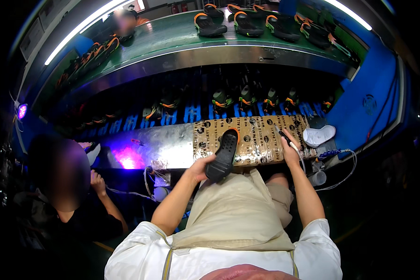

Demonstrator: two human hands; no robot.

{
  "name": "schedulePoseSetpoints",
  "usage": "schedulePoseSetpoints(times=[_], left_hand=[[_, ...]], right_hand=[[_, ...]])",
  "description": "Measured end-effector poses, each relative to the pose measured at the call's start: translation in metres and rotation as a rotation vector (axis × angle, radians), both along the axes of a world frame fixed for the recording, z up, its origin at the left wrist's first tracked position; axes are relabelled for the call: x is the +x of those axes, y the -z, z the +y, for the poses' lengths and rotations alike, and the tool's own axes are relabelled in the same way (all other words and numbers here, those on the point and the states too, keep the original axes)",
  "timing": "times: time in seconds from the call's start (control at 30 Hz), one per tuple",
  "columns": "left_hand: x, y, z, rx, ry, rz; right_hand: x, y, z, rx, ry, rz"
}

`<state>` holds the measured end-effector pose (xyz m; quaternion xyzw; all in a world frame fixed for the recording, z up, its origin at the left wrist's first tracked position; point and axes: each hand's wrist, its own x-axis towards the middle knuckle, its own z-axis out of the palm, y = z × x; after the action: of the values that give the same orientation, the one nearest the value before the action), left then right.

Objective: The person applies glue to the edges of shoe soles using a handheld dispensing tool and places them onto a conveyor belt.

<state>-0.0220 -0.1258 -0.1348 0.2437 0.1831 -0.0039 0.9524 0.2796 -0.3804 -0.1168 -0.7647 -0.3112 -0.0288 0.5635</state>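
My left hand [199, 169] grips a black shoe sole [226, 151] by its near end. The sole tilts up just in front of my apron, its holed inner side showing and an orange line along its far edge. In my right hand [290, 152] is a slim brush-like tool [285, 136], closed between the fingers, with a thin pale tube hanging below that hand. Its tip points away from me over the patterned brown covering [252, 140] of the bench. The tool stays apart from the sole.
A white shoe-shaped piece [319, 136] lies at the bench's right end, above a small cup [318, 178] and tubing. Shoes stand on the blue-slatted conveyor [191, 113] and the green upper belt [172, 32]. At left, a co-worker's hand [98, 183] is near a purple-lit patch.
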Motion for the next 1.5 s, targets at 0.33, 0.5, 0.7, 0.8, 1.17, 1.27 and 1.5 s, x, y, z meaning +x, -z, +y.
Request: schedulePoseSetpoints(times=[0.33,0.5,0.7,0.8,1.17,1.27,1.5], left_hand=[[0.006,-0.066,-0.061,0.113,-0.18,-0.239],[0.007,-0.094,-0.076,-0.068,-0.159,-0.345],[0.015,-0.086,-0.077,-0.176,-0.042,-0.581],[0.016,-0.079,-0.076,-0.224,0.0,-0.685],[0.001,-0.113,-0.062,0.19,-0.267,-0.36],[0.0,-0.15,-0.04,0.366,-0.337,-0.229],[0.053,-0.283,0.093,0.971,-0.448,-0.321]], right_hand=[[0.043,0.08,0.013,-0.084,0.043,-0.269],[0.039,0.069,0.008,-0.172,0.075,-0.093],[0.032,0.064,0.01,-0.027,0.086,-0.236],[0.031,0.068,0.01,-0.11,0.143,-0.26],[0.032,0.068,0.008,-0.102,0.038,-0.149],[0.029,0.065,0.008,-0.096,0.043,-0.198],[0.024,0.055,0.004,-0.084,0.004,-0.15]])
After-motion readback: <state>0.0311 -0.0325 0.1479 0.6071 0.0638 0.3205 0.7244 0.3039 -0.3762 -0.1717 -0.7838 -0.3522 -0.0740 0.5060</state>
